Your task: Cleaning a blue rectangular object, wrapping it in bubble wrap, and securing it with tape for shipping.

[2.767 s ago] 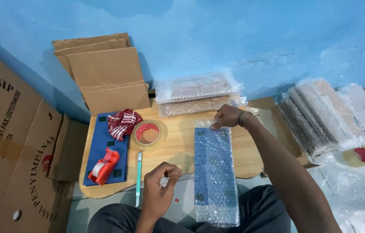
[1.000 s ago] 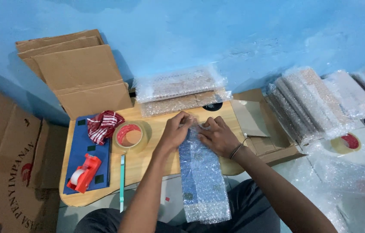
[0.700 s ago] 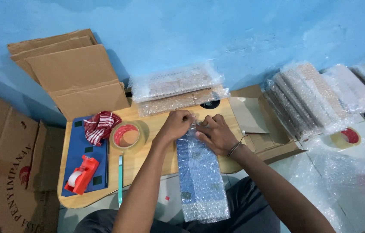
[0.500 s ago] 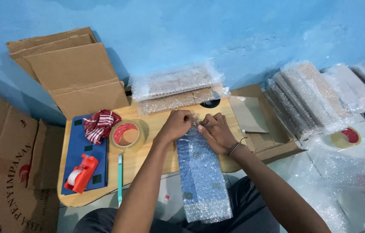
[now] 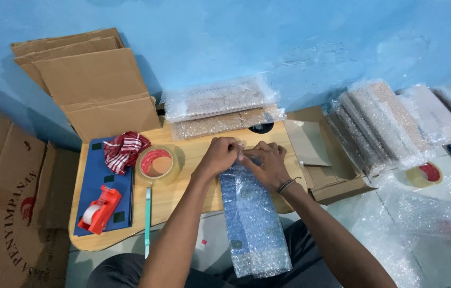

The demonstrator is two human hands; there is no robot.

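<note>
Head view, wrapped parcel: I see a long blue bubble-wrapped parcel (image 5: 252,218) running from the wooden lap table (image 5: 193,184) toward six o'clock.
Left hand: my left hand (image 5: 219,156) pinches the parcel's far end, fingers together on the wrap.
Right hand: my right hand (image 5: 265,162) clamps the same end, touching the left.
Nine o'clock: clear tape roll (image 5: 156,163), red tape dispenser (image 5: 99,209).
Twelve o'clock: two wrapped packs (image 5: 219,105).
Ten o'clock: flat brown cartons (image 5: 89,85).
</note>
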